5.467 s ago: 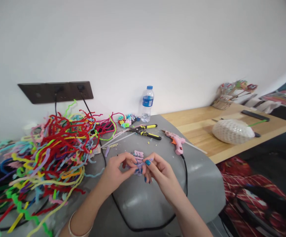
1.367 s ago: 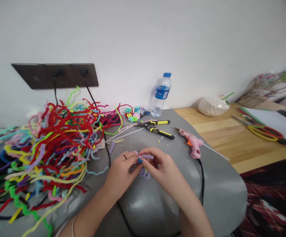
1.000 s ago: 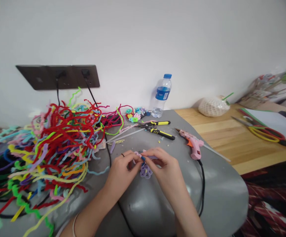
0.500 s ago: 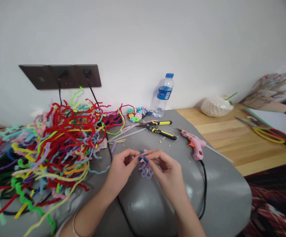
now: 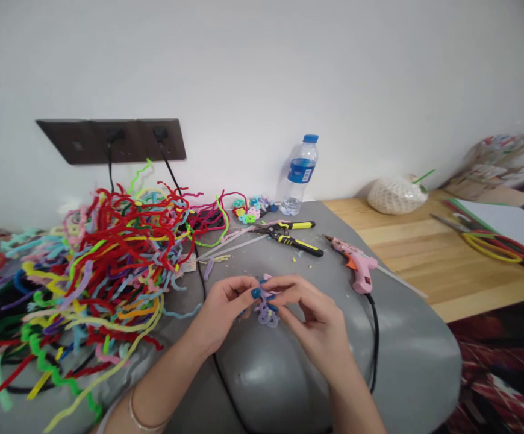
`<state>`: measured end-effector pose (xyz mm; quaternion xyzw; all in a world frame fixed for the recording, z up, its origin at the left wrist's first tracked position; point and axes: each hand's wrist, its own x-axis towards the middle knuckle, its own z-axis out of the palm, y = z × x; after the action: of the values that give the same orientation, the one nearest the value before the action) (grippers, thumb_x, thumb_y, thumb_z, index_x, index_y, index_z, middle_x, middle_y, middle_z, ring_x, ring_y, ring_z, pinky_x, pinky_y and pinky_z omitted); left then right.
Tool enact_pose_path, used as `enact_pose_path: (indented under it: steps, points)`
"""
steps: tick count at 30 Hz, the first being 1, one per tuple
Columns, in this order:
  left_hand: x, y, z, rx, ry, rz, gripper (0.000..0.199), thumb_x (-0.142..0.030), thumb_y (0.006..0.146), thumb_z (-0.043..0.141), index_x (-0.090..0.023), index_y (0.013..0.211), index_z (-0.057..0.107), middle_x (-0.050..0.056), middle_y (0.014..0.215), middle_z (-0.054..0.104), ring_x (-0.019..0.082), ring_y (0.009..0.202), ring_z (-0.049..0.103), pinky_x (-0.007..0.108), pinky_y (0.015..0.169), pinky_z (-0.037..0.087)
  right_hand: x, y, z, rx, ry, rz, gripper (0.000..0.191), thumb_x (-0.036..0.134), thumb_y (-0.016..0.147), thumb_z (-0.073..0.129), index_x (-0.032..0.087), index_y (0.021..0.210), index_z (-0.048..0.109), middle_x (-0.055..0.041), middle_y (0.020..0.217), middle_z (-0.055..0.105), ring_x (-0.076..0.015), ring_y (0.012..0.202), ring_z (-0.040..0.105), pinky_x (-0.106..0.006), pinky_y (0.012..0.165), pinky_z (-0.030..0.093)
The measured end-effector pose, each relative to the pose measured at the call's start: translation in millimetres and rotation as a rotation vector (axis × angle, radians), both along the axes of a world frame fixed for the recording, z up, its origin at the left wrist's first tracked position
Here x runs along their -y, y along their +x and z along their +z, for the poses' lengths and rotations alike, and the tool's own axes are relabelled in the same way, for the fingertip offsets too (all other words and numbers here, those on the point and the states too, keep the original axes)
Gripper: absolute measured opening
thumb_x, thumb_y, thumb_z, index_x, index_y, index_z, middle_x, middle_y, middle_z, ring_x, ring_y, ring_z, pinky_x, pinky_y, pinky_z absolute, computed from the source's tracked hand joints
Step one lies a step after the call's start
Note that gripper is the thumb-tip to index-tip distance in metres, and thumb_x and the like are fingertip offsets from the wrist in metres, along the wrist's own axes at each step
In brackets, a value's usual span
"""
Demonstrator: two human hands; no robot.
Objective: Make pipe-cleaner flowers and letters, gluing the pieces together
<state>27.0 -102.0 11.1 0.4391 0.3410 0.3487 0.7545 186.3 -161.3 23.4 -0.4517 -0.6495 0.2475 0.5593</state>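
My left hand [image 5: 226, 307] and my right hand [image 5: 314, 313] meet over the grey table, fingertips pinched on a small purple fuzzy piece [image 5: 267, 293]. Both thumbs and forefingers press together around it, and the fingers hide part of its shape. Just below the fingertips lies a purple looped flower [image 5: 268, 316] with a pale centre. Whether the held piece is joined to this flower, I cannot tell. A short purple piece [image 5: 208, 269] lies beyond my left hand.
Tangled colourful pipe cleaners [image 5: 121, 241] heap at left. Pliers [image 5: 296, 238], a water bottle [image 5: 300, 175] and small flowers [image 5: 249, 211] stand or lie behind. A pink glue gun [image 5: 359, 265] lies right, its cord trailing forward. Scissors [image 5: 492, 244] rest on the wooden table [image 5: 406, 241].
My right hand has shifted slightly right, and its fingertips are lower over the flower. My left fingertips have moved a little apart from the right ones.
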Motion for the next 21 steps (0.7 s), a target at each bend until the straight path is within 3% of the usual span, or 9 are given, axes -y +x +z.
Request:
enact_pose_path:
  steps: [9,15,21]
  points:
    - [1.9,-3.8,1.5,0.029,-0.079,-0.162,0.044,-0.052,0.064,0.085,-0.012,0.074,0.07,-0.002,0.061,0.052,0.005,0.051,0.031,0.022,0.049,0.023,2.9,12.0,10.7,0.102,-0.005,0.126,0.013,0.015,0.09,0.065,0.024,0.084,0.071,-0.0085,0.103,0.076,-0.0248,0.098,0.069,-0.043,0.088,0.052]
    - [0.7,-2.5,0.1,0.01,-0.008,-0.086,0.04,-0.05,0.066,0.084,-0.014,0.074,0.07,-0.002,0.064,0.054,0.006,0.055,0.037,0.021,0.05,0.027,5.2,10.8,4.0,0.05,-0.03,-0.006,0.013,0.014,0.09,0.064,0.024,0.084,0.07,-0.0054,0.093,0.071,-0.0208,0.089,0.067,-0.033,0.08,0.052]
    - [1.2,-3.4,1.2,-0.088,0.046,-0.06,0.045,-0.058,0.07,0.077,-0.015,0.083,0.073,0.0,0.066,0.058,0.008,0.057,0.041,0.02,0.05,0.029,6.2,9.8,0.6,0.08,-0.034,-0.045,0.011,0.015,0.093,0.06,0.023,0.088,0.066,-0.0043,0.085,0.068,-0.0198,0.082,0.065,-0.031,0.074,0.05]
